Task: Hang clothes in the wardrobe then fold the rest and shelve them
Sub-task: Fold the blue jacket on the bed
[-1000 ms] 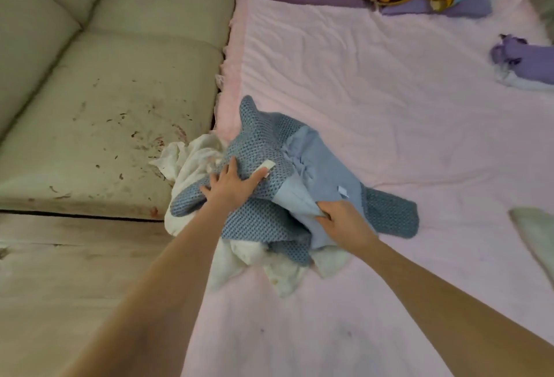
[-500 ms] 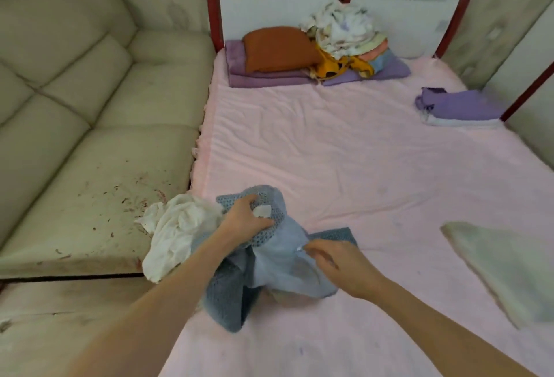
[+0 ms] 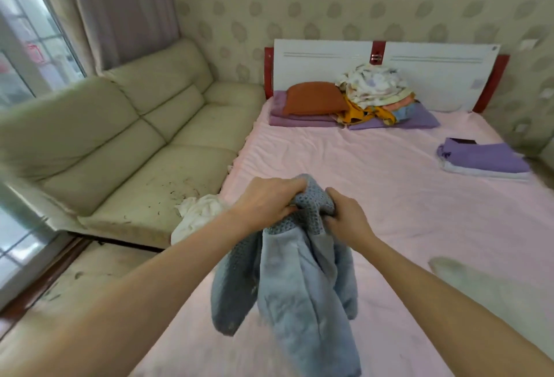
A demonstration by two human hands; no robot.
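A blue-grey garment [image 3: 299, 280], knitted outside with a smooth pale blue lining, hangs in the air over the pink bed [image 3: 389, 184]. My left hand [image 3: 266, 202] grips its bunched top from the left. Close beside it, my right hand [image 3: 344, 217] grips the same top edge from the right. A crumpled white garment [image 3: 198, 214] lies at the bed's left edge, partly behind my left arm. A folded purple garment [image 3: 482, 158] rests on a white one at the right side of the bed.
A worn cream sofa [image 3: 126, 149] stands against the bed's left side. At the headboard [image 3: 419, 71] lie an orange pillow [image 3: 314, 98] and a heap of mixed clothes [image 3: 374, 92]. A pale cloth [image 3: 455, 271] lies on the bed at the right. Window and curtain are far left.
Both hands lifted the blue-grey garment off the bed and came together at its top. The white garment stayed on the bed. The view tilted up toward the headboard.
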